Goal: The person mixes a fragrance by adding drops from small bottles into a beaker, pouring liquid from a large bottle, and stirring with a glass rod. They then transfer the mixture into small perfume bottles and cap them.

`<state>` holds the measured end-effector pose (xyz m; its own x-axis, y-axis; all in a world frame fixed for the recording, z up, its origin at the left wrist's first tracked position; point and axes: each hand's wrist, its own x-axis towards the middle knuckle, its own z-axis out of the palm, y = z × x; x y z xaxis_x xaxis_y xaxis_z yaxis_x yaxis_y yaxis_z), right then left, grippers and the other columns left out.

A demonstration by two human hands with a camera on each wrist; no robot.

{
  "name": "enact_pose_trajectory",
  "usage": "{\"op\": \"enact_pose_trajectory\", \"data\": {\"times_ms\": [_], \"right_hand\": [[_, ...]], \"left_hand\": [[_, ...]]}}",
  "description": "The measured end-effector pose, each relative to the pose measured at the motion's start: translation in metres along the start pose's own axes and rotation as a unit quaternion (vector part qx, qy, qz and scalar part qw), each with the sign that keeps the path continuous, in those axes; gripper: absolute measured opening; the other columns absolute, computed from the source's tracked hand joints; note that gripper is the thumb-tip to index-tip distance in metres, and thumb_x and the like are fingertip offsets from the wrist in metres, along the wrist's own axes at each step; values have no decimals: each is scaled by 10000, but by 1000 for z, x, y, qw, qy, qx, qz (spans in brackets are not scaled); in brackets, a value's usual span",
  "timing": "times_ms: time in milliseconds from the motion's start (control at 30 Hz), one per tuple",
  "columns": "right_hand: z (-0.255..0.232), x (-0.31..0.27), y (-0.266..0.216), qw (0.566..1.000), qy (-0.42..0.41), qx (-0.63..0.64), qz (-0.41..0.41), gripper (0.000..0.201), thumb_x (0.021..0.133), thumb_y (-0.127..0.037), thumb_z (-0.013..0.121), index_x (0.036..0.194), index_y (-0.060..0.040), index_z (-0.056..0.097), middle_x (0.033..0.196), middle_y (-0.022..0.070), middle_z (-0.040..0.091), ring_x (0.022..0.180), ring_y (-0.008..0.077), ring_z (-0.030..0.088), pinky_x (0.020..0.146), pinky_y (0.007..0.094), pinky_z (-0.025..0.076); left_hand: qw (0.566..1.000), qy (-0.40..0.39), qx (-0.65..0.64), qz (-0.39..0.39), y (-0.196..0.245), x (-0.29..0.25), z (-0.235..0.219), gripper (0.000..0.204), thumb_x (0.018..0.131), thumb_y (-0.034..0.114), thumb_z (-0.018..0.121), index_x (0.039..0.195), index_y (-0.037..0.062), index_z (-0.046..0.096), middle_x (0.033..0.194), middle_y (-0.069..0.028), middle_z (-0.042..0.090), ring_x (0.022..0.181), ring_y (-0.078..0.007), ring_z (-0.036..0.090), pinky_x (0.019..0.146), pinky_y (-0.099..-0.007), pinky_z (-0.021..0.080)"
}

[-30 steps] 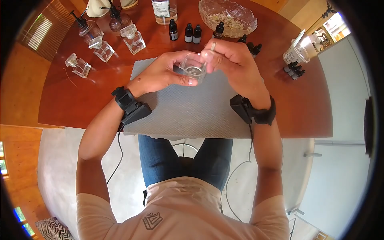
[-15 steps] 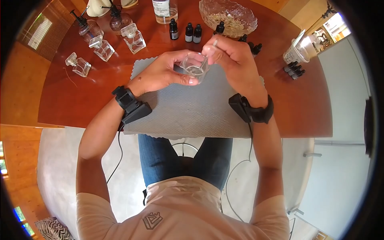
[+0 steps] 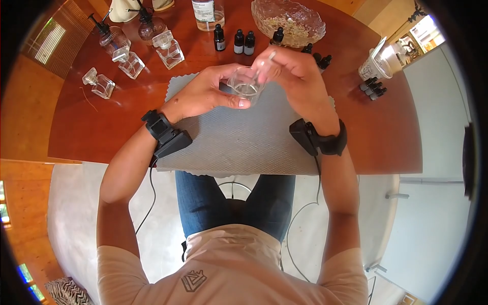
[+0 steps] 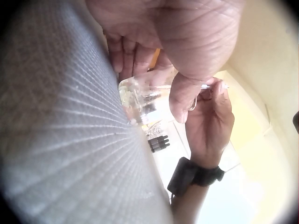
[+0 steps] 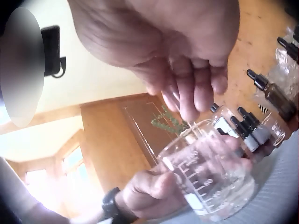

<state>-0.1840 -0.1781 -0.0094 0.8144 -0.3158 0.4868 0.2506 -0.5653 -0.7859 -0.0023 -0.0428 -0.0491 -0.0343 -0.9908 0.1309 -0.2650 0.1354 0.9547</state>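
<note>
A clear glass beaker [image 5: 212, 179] with white measuring marks and some clear liquid at the bottom is tilted above the grey textured mat [image 3: 239, 140]. My left hand [image 3: 206, 92] grips its side, thumb at the near side and fingers behind. At the beaker's mouth, my right hand [image 3: 297, 73] pinches a thin, clear stirring rod [image 3: 272, 56], whose upper end sticks out above the fingers. The rod's lower part reaches down inside the rim in the right wrist view. Motion blurs the right fingertips in the head view.
Small black-capped dropper bottles [image 3: 239, 41] stand behind the hands, near a large labelled bottle [image 3: 205, 15] and a glass bowl [image 3: 290, 23]. Square glass perfume bottles [image 3: 170, 53] are at the left. A paper cup [image 3: 373, 66] and more dropper bottles [image 3: 373, 89] stand right.
The right fingers and the rod have shifted slightly at the beaker's rim, circling with a blur now. The left hand and the beaker have stayed almost still.
</note>
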Motion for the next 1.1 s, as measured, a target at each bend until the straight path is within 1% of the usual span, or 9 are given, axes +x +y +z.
{"op": "enact_pose_trajectory", "data": {"times_ms": [133, 233, 333, 433, 533, 733, 833, 933, 1100], "right_hand": [[4, -1, -3, 997, 1, 74, -17, 183, 978, -152, 610, 873, -5, 637, 680, 41, 564, 637, 116, 507, 582, 288, 401], [-1, 3, 4, 999, 26, -19, -25, 191, 977, -160, 611, 879, 1, 641, 698, 48, 578, 643, 123, 520, 593, 277, 408], [-5, 1, -5, 997, -68, 28, -5, 196, 976, -161, 611, 878, 6, 637, 701, 64, 584, 636, 127, 528, 590, 279, 418], [-4, 1, 0, 999, 20, -48, -18, 198, 976, -161, 608, 876, 9, 632, 690, 80, 566, 622, 138, 518, 587, 294, 423], [-3, -1, -8, 997, -64, 53, 1, 196, 975, -158, 606, 873, 8, 631, 682, 86, 552, 617, 145, 512, 591, 300, 427], [-8, 4, -4, 998, 20, -53, -5, 193, 972, -149, 603, 873, 14, 631, 689, 83, 556, 621, 149, 510, 597, 301, 427], [-6, 2, -11, 996, -80, 37, 2, 198, 974, -151, 602, 878, 19, 631, 688, 81, 553, 624, 142, 505, 596, 305, 426], [8, 4, -7, 999, -11, -31, -35, 203, 975, -153, 599, 878, 23, 630, 695, 75, 562, 632, 126, 510, 596, 306, 427], [-6, 6, -5, 998, -58, 15, -1, 210, 978, -157, 586, 877, 24, 625, 707, 67, 576, 647, 115, 524, 608, 296, 434]], "left_hand": [[1000, -4, 11, -16, 5, -2, -3, 630, 825, 192, 863, 1374, 45, 589, 1244, -58, 675, 1154, -165, 601, 1022, -333, 471], [1000, -5, 7, -9, 3, 0, -2, 625, 824, 193, 864, 1368, 46, 594, 1242, -58, 676, 1147, -164, 604, 1021, -332, 472], [1000, -7, -3, -16, 4, -1, -2, 628, 822, 193, 865, 1368, 43, 593, 1242, -60, 677, 1142, -163, 607, 1018, -331, 473], [1000, -3, 5, -8, 2, -1, -1, 633, 821, 193, 866, 1371, 42, 592, 1240, -61, 677, 1140, -163, 607, 1016, -328, 474], [1000, -7, 0, -14, 6, -1, -2, 636, 821, 196, 866, 1375, 44, 591, 1238, -64, 676, 1138, -162, 606, 1016, -326, 472], [1000, 6, 6, -3, 4, -1, 1, 622, 822, 186, 863, 1367, 48, 598, 1227, -54, 679, 1125, -155, 607, 1006, -322, 474], [1000, 1, -10, -24, 7, -3, -2, 609, 823, 180, 861, 1358, 47, 603, 1217, -49, 680, 1118, -152, 606, 999, -320, 474], [1000, -4, -12, -24, 6, -1, 0, 597, 824, 175, 859, 1351, 47, 607, 1195, -45, 685, 1102, -150, 609, 993, -317, 475], [1000, 1, 4, -12, 5, -3, -3, 592, 830, 161, 850, 1356, 51, 602, 1184, -41, 685, 1104, -145, 608, 999, -317, 475]]}}
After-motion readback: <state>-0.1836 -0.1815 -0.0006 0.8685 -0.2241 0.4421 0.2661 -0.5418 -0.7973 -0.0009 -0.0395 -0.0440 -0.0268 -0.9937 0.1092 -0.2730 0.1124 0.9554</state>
